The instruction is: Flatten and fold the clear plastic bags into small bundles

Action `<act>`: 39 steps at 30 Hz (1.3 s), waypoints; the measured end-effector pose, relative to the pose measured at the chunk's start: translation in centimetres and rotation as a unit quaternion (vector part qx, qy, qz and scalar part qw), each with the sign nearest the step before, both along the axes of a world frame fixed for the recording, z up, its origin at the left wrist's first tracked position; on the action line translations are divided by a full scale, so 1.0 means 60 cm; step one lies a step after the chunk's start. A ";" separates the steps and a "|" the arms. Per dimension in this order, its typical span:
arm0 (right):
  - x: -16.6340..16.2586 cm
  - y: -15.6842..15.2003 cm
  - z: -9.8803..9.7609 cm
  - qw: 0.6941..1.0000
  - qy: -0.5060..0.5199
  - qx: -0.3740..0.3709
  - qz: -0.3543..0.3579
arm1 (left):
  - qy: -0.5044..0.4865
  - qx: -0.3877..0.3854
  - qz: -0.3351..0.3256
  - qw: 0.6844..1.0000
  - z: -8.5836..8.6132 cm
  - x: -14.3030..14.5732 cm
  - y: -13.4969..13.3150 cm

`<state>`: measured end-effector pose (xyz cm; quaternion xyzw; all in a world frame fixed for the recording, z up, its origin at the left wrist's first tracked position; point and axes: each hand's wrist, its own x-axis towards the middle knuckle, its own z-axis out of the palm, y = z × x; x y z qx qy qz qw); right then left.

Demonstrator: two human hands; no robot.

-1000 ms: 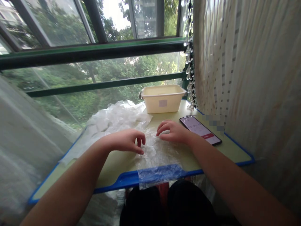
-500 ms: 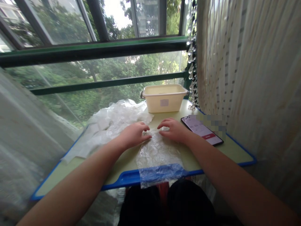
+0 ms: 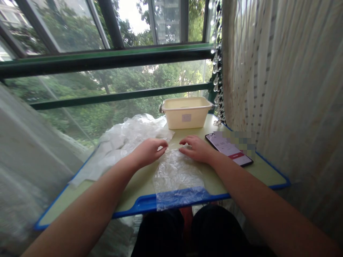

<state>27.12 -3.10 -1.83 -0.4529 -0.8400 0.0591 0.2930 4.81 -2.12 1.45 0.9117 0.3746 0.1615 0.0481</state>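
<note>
A crinkled clear plastic bag (image 3: 179,171) lies flat in front of me, its near end hanging over the blue table edge. My left hand (image 3: 150,151) is at the bag's far left corner, thumb and forefinger pinched together on the film. Opposite it, my right hand (image 3: 197,148) has curled fingers at the far right corner, with film showing between thumb and forefinger. Left of the bag, a heap of similar clear bags (image 3: 125,137) covers part of the table.
At the back of the pale table (image 3: 139,187) stands a cream plastic bin (image 3: 186,119) with a small label. A phone (image 3: 230,151) lies beside my right forearm. A bead strand (image 3: 216,85) and a curtain (image 3: 249,71) hang on the right; green window rails (image 3: 120,96) run behind.
My left thumb and forefinger have closed together, and that hand has shifted slightly left. My right hand has stayed nearly in place. The view has shifted a little.
</note>
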 end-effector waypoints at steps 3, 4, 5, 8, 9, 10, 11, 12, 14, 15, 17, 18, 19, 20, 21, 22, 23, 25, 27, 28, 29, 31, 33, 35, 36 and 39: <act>-0.001 -0.004 0.001 1.000 0.016 0.011 0.024 | -0.003 -0.021 -0.001 1.000 0.007 -0.002 -0.003; -0.003 -0.006 0.002 0.999 0.023 0.017 0.033 | -0.002 -0.028 -0.003 1.000 0.009 -0.002 -0.004; -0.004 -0.007 0.003 0.998 0.031 0.025 0.041 | 0.000 -0.033 -0.004 0.999 0.011 -0.001 -0.005; -0.009 -0.009 0.004 0.997 0.054 0.043 0.046 | 0.005 -0.039 -0.005 0.999 0.015 -0.001 -0.008; -0.011 -0.009 0.003 0.996 0.059 0.047 0.045 | 0.005 -0.040 -0.006 0.999 0.016 -0.001 -0.008; -0.012 -0.008 0.002 0.996 0.062 0.050 0.045 | 0.004 -0.041 -0.007 0.999 0.017 -0.002 -0.009; -0.014 -0.006 0.001 0.996 0.063 0.051 0.046 | 0.004 -0.043 -0.010 0.999 0.018 -0.002 -0.009; -0.015 -0.005 0.000 0.995 0.062 0.053 0.049 | 0.003 -0.046 -0.013 0.999 0.019 -0.003 -0.009; -0.016 -0.003 -0.002 0.995 0.060 0.054 0.058 | 0.002 -0.054 -0.023 0.998 0.019 -0.005 -0.009; -0.017 -0.003 -0.002 0.995 0.059 0.053 0.063 | 0.004 -0.059 -0.028 0.998 0.019 -0.005 -0.009; -0.018 -0.006 -0.001 0.994 0.055 0.050 0.075 | 0.009 -0.068 -0.032 0.997 0.019 -0.007 -0.009; -0.018 -0.008 0.000 0.994 0.051 0.047 0.080 | 0.011 -0.073 -0.028 0.997 0.019 -0.007 -0.010; -0.019 -0.011 0.002 0.994 0.047 0.043 0.085 | 0.010 -0.076 -0.020 0.997 0.020 -0.008 -0.010; -0.021 -0.014 0.004 0.994 0.042 0.039 0.090 | 0.006 -0.077 -0.009 0.997 0.021 -0.008 -0.010; -0.022 -0.017 0.005 0.994 0.036 0.033 0.095 | 0.002 -0.076 0.003 0.997 0.022 -0.008 -0.010; -0.023 -0.020 0.007 0.994 0.031 0.027 0.099 | 0.000 -0.075 0.016 0.997 0.023 -0.008 -0.010; -0.025 -0.022 0.007 0.994 0.026 0.021 0.106 | 0.001 -0.076 0.027 0.997 0.024 -0.008 -0.010; -0.028 -0.026 0.008 0.992 0.022 0.006 0.124 | 0.015 -0.084 0.044 0.995 0.026 -0.008 -0.010; -0.029 -0.030 0.009 0.989 0.025 -0.007 0.144 | 0.033 -0.101 0.057 0.993 0.025 -0.008 -0.009; -0.029 -0.031 0.011 0.988 0.027 -0.014 0.153 | 0.039 -0.110 0.060 0.991 0.025 -0.008 -0.008; -0.029 -0.033 0.014 0.986 0.028 -0.022 0.161 | 0.043 -0.117 0.060 0.990 0.024 -0.008 -0.007; -0.028 -0.036 0.020 0.983 0.029 -0.038 0.175 | 0.044 -0.125 0.052 0.990 0.021 -0.009 -0.005; -0.026 -0.038 0.027 0.983 0.034 -0.047 0.177 | 0.041 -0.129 0.039 0.990 0.018 -0.009 -0.004; -0.025 -0.039 0.031 0.984 0.041 -0.048 0.164 | 0.039 -0.131 0.036 0.990 0.016 -0.009 -0.003; -0.025 -0.039 0.032 0.986 0.043 -0.048 0.156 | 0.040 -0.130 0.037 0.990 0.015 -0.009 -0.003; -0.026 -0.038 0.030 0.987 0.047 -0.053 0.145 | 0.049 -0.122 0.037 0.991 0.012 -0.008 -0.003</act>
